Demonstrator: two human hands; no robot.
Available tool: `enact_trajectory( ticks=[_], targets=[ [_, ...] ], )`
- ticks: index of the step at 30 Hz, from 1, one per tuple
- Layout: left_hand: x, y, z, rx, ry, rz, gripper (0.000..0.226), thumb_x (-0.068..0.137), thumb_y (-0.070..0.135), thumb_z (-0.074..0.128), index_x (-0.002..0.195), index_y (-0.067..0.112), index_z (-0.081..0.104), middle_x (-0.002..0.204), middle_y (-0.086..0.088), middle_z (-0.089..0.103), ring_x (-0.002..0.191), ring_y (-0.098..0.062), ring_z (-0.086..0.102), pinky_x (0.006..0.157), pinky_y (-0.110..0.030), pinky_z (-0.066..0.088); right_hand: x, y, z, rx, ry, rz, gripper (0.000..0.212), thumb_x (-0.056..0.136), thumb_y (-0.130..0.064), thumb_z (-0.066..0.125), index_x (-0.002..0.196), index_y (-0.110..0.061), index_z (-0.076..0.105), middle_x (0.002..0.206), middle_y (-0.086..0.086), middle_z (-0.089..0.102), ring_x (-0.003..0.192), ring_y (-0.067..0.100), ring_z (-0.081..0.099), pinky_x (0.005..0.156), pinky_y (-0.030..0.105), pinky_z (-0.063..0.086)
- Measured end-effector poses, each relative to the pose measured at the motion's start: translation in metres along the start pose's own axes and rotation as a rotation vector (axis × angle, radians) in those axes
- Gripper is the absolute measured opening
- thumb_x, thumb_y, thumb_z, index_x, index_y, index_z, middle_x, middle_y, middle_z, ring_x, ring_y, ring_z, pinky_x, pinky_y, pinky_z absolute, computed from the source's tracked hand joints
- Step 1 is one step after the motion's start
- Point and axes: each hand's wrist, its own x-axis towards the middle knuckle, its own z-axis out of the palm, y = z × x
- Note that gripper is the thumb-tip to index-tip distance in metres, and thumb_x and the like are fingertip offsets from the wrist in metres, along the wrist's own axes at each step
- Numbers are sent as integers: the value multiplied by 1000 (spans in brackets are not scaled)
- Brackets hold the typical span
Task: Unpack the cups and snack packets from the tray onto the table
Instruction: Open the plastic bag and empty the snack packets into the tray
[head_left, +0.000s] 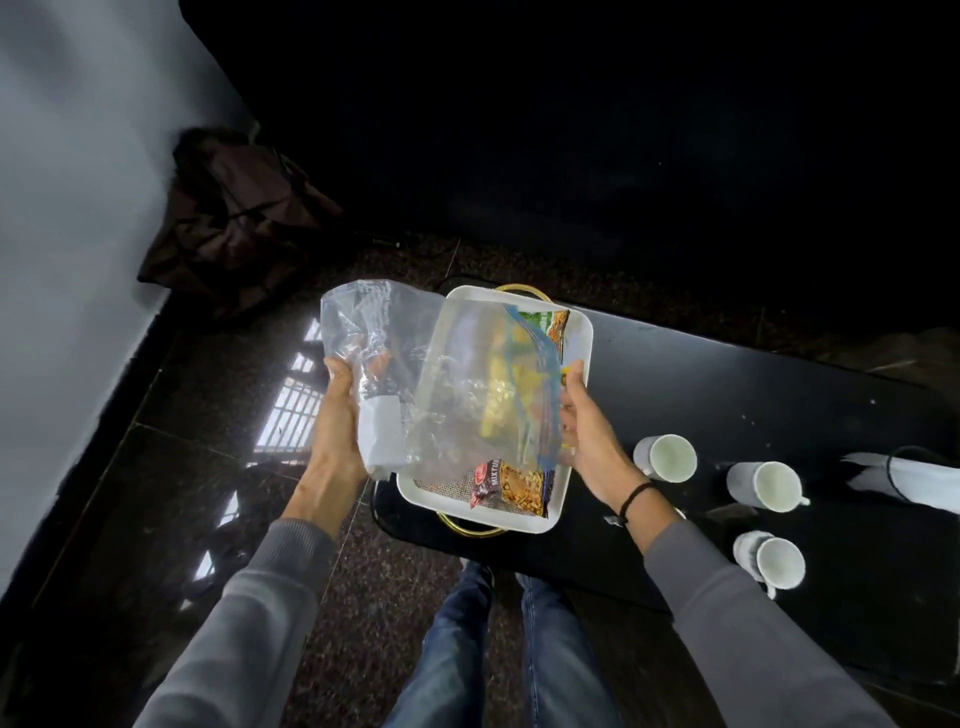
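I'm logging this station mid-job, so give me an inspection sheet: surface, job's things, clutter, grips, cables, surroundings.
Surface: black table, carrying a white tray with gold handles.
Job's things: two snack packets lie in the tray; three white cups sit on the table beside it; a clear zip bag with something white inside is held over the tray.
Clutter: white cloth-like item on the table past the cups.
Grips: left hand grips the bag's body; right hand pinches its zip edge.
Cables: nothing seen.
Surroundings: brown bag on the dark tiled floor by a pale wall.
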Motion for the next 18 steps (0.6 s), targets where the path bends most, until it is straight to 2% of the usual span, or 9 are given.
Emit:
enact_trajectory(
  ticks=[2, 4, 7, 9, 12, 14, 15, 17, 18],
  targets=[
    [-12, 0, 12, 18, -61, -67, 73, 90, 79, 41, 129, 25, 70, 116, -12, 77, 104, -36, 75, 77, -54, 62, -6, -10, 4, 181, -153, 25, 83, 80, -87, 49, 143, -34, 57, 138, 4, 66, 129, 28, 61, 112, 56, 43],
    [-24, 1, 24, 43, -114, -97, 70, 90, 78, 43, 118, 23, 77, 100, -11, 81, 89, -32, 79, 66, -48, 64, -18, -20, 5, 237, -218, 33, 74, 83, -77, 59, 140, -31, 61, 135, 8, 69, 127, 32, 63, 110, 56, 46],
    [-38, 9, 41, 51, -207, -126, 64, 89, 73, 49, 102, 20, 83, 91, -10, 81, 81, -30, 79, 65, -45, 64, -37, -35, 3, 218, -141, 53, 57, 82, -50, 78, 128, -16, 71, 121, 14, 75, 115, 35, 70, 106, 54, 51],
    [-47, 18, 50, 118, -220, -91, 60, 89, 68, 54, 103, 17, 82, 92, -10, 80, 79, -30, 77, 66, -43, 63, -48, -41, -3, 157, 3, -2, 47, 75, -30, 88, 113, -4, 77, 104, 16, 79, 101, 34, 74, 101, 52, 54],
    [-55, 31, 58, 298, -148, 116, 35, 85, 47, 75, 105, 19, 78, 96, -9, 78, 76, -28, 74, 61, -39, 61, -63, -49, -17, 93, 178, -144, 26, 81, -14, 84, 104, -5, 78, 85, 6, 82, 83, 24, 76, 88, 46, 62],
    [-61, 40, 64, 427, -114, 275, 13, 83, 35, 80, 93, 27, 80, 93, -4, 80, 79, -29, 72, 64, -42, 62, -76, -54, -27, -8, 256, -247, 24, 88, -17, 79, 111, -10, 75, 86, 1, 81, 77, 15, 77, 77, 35, 64],
    [-63, 42, 69, 512, -114, 331, 8, 87, 31, 78, 94, 28, 80, 94, -4, 81, 81, -32, 70, 69, -47, 62, -83, -57, -31, -74, 287, -288, 24, 90, -19, 77, 114, -12, 74, 91, 2, 81, 79, 14, 77, 76, 33, 64],
    [-67, 44, 79, 661, -138, 386, 13, 95, 25, 71, 107, 25, 75, 98, -5, 81, 84, -36, 69, 73, -52, 60, -94, -62, -37, -204, 333, -309, 26, 94, -18, 71, 120, -17, 67, 105, 6, 77, 91, 23, 76, 83, 43, 63],
    [-71, 43, 87, 716, -157, 394, 15, 98, 22, 67, 111, 26, 73, 99, -3, 81, 84, -35, 72, 68, -45, 62, -100, -65, -40, -241, 343, -308, 29, 96, -14, 66, 124, -21, 63, 110, 6, 75, 95, 26, 75, 85, 48, 62]
  ],
)
